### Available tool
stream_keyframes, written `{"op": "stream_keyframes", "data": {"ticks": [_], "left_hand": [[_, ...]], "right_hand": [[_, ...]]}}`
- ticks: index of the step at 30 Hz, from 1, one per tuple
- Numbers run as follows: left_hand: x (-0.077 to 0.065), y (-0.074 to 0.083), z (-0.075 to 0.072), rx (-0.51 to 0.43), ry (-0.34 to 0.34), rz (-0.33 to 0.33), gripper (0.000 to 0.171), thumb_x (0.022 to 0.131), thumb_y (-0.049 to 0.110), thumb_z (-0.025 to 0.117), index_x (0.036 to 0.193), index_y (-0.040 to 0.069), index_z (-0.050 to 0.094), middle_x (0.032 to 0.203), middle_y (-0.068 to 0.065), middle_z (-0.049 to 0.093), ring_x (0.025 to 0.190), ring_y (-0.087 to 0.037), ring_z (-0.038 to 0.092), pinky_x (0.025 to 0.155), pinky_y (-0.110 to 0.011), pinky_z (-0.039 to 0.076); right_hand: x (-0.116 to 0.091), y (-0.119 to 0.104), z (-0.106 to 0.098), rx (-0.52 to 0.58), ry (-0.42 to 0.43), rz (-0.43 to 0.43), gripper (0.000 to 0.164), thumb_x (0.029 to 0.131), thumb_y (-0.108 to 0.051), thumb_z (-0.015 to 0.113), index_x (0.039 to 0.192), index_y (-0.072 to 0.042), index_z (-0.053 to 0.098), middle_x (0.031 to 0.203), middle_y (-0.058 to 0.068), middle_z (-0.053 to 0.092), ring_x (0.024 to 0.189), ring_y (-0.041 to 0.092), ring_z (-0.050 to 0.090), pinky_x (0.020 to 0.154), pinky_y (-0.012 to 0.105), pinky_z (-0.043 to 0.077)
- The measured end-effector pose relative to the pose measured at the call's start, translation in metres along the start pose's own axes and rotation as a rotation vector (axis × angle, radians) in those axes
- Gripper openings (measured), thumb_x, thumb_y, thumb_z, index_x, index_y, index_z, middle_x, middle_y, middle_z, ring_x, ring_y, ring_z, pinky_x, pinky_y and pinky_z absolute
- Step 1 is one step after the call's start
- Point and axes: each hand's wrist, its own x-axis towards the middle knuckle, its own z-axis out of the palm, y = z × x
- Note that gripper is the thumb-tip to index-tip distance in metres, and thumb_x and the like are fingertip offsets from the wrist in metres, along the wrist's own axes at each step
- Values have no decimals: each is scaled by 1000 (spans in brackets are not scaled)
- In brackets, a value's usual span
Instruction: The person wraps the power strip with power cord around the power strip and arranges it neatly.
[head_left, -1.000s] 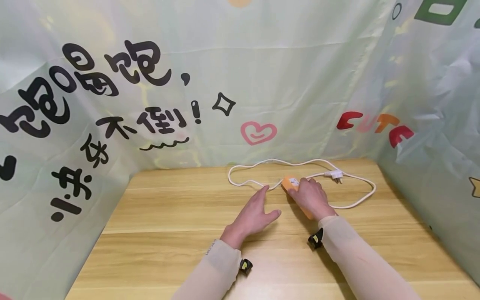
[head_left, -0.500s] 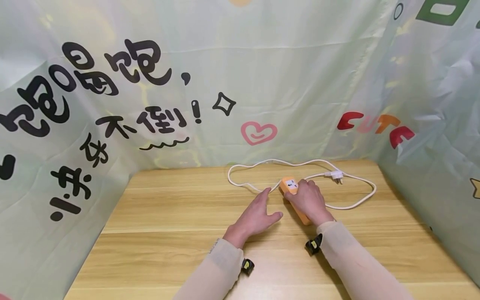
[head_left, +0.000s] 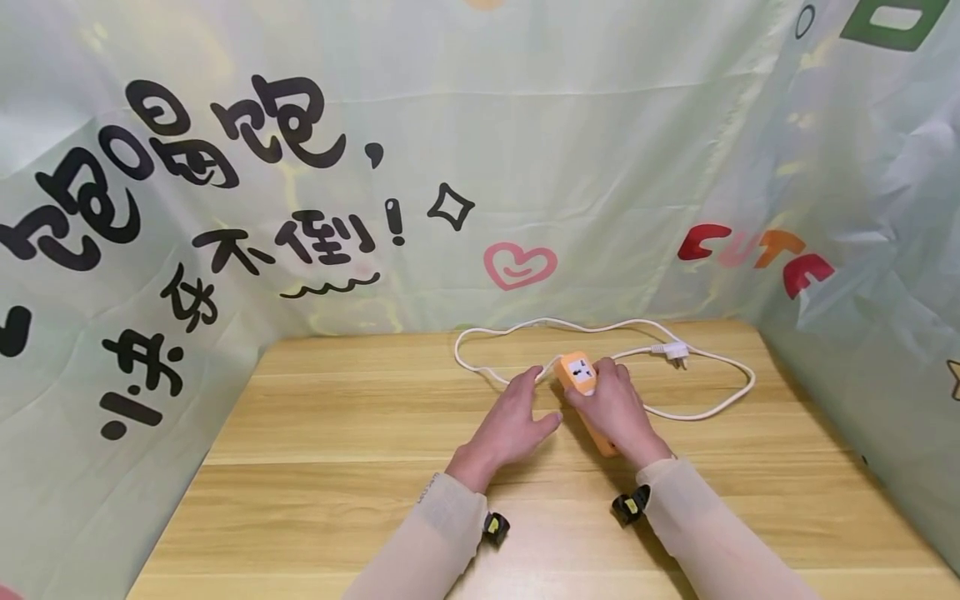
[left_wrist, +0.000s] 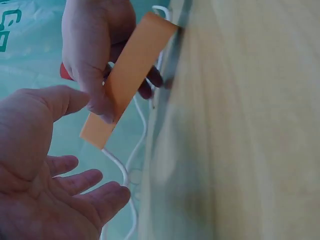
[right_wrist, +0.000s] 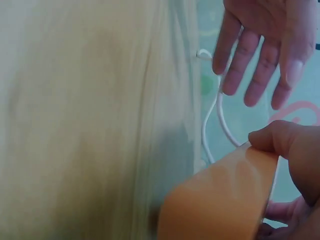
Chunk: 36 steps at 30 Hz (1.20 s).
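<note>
1. Slightly nearer you than a second ago: orange power strip, gripped between the thumb and fingers of your right hand.
2. Your left hand, fingers extended and thumb spread, is just left of the strip, apart from it.
3. White cord loops beyond your hands across the wooden table, plug at right.

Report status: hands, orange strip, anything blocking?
Right hand gripping orange power strip. Left hand nearby, holding nothing. White cord looped beyond strip, plug on table. No obstruction visible.
</note>
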Motion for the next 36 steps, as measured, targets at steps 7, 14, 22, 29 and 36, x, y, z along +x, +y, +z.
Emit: {"op": "stream_keyframes", "data": {"ticks": [7, 14, 22, 29, 36], "left_hand": [[0, 7, -14, 35, 115, 61, 64, 104, 19, 61, 162, 8, 35, 163, -14, 42, 150, -30, 44, 122, -46, 39], [-1, 2, -37, 142, 248, 125, 59, 102, 10, 62, 157, 5, 42, 155, -16, 54, 145, -34, 50, 119, -48, 43], [-13, -14, -69, 206, 272, 171, 25, 111, 24, 54, 119, 10, 74, 99, 0, 72, 92, -21, 66, 87, -39, 55], [-30, -26, -87, 161, 138, 140, 26, 112, 29, 53, 114, 14, 74, 105, 4, 64, 96, -17, 56, 83, -36, 50], [-40, -42, -99, 212, 305, 92, 27, 110, 35, 58, 96, 16, 71, 84, 5, 60, 85, -17, 61, 112, -48, 47]], "right_hand": [[-16, -16, -4, 62, 28, -87, 61, 94, -32, 74, 133, 4, 44, 103, 24, 68, 79, 30, 65, 65, 41, 53], [-34, -37, -13, 150, 25, -162, 63, 92, -29, 79, 135, 1, 45, 115, 21, 69, 85, 26, 66, 70, 38, 53], [-50, -60, -25, 253, -36, -199, 70, 90, -32, 84, 141, -1, 49, 119, 18, 67, 92, 26, 65, 72, 36, 54], [-58, -73, -34, 288, -141, -236, 70, 87, -34, 88, 143, -5, 57, 100, 11, 71, 77, 19, 64, 65, 35, 54], [-64, -76, -41, 433, -417, -236, 67, 87, -31, 88, 142, -8, 58, 100, 11, 69, 80, 23, 69, 68, 41, 59]]}}
